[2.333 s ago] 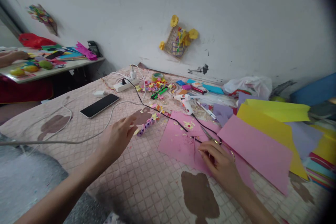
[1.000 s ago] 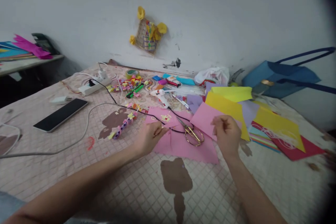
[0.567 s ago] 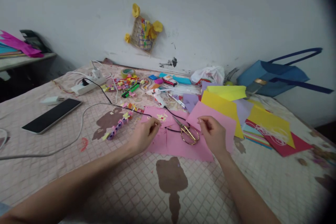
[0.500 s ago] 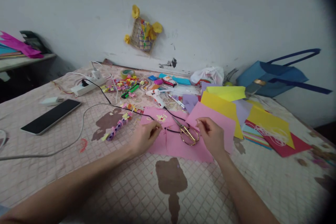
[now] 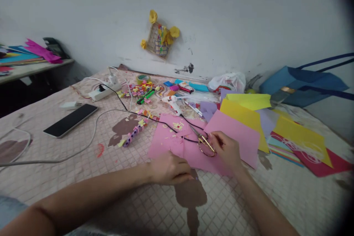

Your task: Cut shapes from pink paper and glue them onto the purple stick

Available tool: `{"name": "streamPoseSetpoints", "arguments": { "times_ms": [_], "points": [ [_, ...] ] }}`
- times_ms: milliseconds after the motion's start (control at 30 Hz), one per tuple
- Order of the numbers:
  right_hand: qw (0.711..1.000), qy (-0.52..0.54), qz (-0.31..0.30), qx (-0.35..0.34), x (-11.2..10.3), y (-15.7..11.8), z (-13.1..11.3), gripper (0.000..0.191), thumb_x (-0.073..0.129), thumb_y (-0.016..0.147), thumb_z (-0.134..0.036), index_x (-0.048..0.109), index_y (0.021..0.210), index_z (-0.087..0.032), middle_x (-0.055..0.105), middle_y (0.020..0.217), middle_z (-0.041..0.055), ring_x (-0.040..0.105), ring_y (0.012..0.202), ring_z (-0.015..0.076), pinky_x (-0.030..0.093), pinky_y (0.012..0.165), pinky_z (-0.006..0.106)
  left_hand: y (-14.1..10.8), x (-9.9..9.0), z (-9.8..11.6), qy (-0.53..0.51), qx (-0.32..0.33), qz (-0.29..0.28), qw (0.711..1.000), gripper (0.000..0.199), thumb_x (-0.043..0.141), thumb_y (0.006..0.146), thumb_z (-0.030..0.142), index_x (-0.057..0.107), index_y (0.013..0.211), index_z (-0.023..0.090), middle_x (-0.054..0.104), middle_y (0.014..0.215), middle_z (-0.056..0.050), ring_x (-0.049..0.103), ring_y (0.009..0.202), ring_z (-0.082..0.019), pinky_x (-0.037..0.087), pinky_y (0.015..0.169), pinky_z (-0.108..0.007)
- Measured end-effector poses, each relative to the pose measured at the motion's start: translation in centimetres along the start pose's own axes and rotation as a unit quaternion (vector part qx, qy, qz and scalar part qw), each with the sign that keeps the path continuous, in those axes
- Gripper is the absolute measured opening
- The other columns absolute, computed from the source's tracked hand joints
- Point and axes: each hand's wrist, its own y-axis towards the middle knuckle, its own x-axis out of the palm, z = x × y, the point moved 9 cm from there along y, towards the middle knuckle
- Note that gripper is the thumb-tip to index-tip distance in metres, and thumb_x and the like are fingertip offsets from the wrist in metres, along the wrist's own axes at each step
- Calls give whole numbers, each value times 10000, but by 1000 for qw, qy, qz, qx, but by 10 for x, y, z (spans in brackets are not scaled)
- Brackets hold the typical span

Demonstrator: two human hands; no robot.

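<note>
My left hand is closed, knuckles up, over the tablecloth at the near edge of a pink sheet. Its fingertips are tucked under, so anything in them is hidden. My right hand is closed too, thumb and forefinger at the gold handle of the scissors. Those scissors lie on the pink paper with their blades pointing away to the left. A black cord runs beneath them. Small yellow scraps are scattered on the sheet, and a white glue gun rests just beyond it.
A purple stick with paper flowers and a phone lie to the left, near a power strip and loose cables. Coloured sheets and a blue bag stand to the right. Behind are a green cutter and tape.
My left hand has come back toward me, off the middle of the pink sheet. My right hand has moved slightly left onto the scissors' handle. The view has swung a little left.
</note>
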Motion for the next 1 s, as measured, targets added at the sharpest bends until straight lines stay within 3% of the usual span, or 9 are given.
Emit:
{"name": "streamPoseSetpoints", "arguments": {
  "times_ms": [233,433,667,1000],
  "points": [
    [1000,2,-2,-2,3,-2,0,217,491,864,-345,624,833,-177,671,700,13,596,577,139,442,551,234,-1,-7,16,26,51,36,998,225,446,887,295,543,726,172,606,642,-12,539,538,-104,335,465,-238],
    [1000,29,-4,-4,4,-2,-1,176,515,856,-323,616,887,-182,682,794,30,624,671,155,477,628,255,-5,-1,35,31,102,37,994,313,446,885,341,499,625,175,568,588,-6,473,465,-97,310,415,-259],
    [997,25,-67,-29,21,-4,-9,147,488,868,-260,614,884,-187,668,860,40,607,721,162,457,655,265,-2,-13,11,66,41,44,996,236,420,901,279,543,728,175,588,627,-5,543,548,-107,356,474,-248],
    [995,31,-82,-38,31,-11,-12,126,497,863,-269,605,880,-207,658,882,34,590,741,164,439,673,261,-5,-4,7,32,43,41,998,204,474,871,286,550,720,172,605,624,1,538,533,-99,344,458,-237]
  ]
}}
